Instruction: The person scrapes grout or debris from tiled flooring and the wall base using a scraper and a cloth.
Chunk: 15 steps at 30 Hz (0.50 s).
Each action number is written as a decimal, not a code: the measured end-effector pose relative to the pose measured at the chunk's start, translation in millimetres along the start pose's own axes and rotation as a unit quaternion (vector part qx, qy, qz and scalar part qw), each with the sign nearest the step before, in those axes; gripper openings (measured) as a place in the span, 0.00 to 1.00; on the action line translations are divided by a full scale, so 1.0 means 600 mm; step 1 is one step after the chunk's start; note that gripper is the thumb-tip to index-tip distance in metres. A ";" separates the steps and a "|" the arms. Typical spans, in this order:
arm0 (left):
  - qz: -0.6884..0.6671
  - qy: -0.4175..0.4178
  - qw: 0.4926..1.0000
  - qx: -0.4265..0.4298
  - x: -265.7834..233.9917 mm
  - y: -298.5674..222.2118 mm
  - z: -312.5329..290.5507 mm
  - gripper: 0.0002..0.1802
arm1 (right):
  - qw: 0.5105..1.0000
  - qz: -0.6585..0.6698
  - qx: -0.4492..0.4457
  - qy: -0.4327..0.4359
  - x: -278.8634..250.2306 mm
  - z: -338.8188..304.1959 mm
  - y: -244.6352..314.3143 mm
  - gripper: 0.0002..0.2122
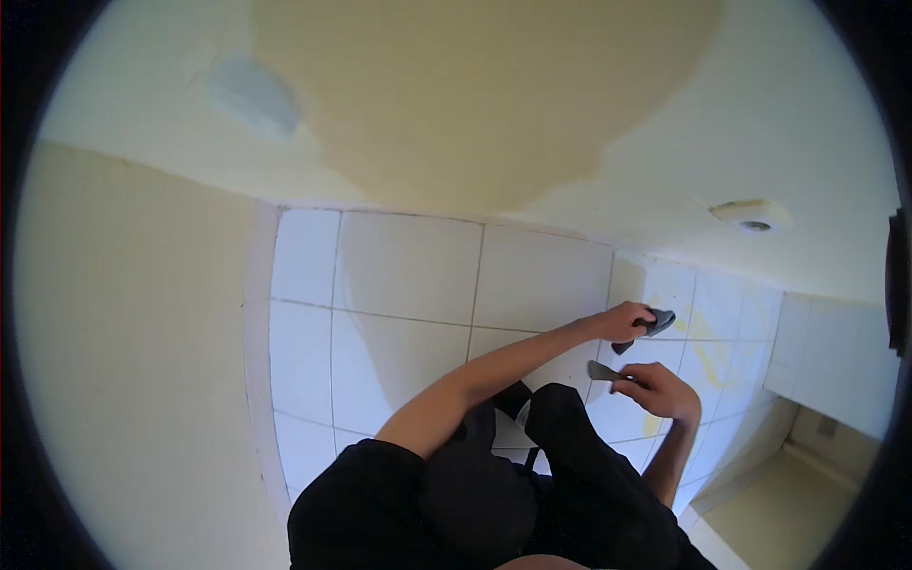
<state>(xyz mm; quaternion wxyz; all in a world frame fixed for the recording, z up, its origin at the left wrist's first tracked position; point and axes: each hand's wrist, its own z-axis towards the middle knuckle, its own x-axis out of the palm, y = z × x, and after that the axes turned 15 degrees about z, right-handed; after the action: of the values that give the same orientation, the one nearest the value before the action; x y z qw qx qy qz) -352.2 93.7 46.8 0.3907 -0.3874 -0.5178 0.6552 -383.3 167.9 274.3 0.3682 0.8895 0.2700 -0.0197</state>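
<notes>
My left hand (622, 322), its arm stretched across to the right, is closed around a dark grey object (659, 322). One broad end sticks out past the fingers, and a darker tip shows below the hand; its exact kind is not clear. Just nearer to me, my right hand (662, 389) grips a putty knife (602, 371) by its handle. The knife's flat grey blade points left, apart from the left hand. Both hands are over the tiled floor (403, 261), to the right of my bent knees.
Yellow smears (708, 356) mark the tiles at the right. Ahead stands a wall (494, 104) with a large tan patch, a whitish patch (255, 95) and a pale oval fitting (753, 215). Another wall (133, 332) closes the left side. An opening (788, 484) lies at the lower right.
</notes>
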 end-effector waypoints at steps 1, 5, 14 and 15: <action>0.004 -0.010 1.000 -0.006 -0.030 -0.016 -0.020 0.19 | 0.997 0.068 0.040 0.000 -0.016 -0.013 -0.001 0.12; -0.216 -0.072 0.954 -0.193 -0.125 0.004 -0.142 0.20 | 0.994 -0.002 0.076 -0.081 -0.019 0.015 -0.035 0.11; 0.228 -0.102 0.968 -0.009 -0.160 -0.082 -0.236 0.15 | 0.961 -0.195 -0.054 -0.191 0.016 0.117 0.034 0.07; 0.234 -0.099 0.965 -0.060 -0.167 -0.081 -0.233 0.16 | 0.959 -0.203 -0.061 -0.186 0.011 0.106 0.058 0.07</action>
<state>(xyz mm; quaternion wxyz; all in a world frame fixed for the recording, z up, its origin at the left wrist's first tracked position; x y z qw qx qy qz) -179.5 62.4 82.2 0.1491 -0.4540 -0.4870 0.7311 -350.0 108.3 248.8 0.4540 0.7723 0.3726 -0.2422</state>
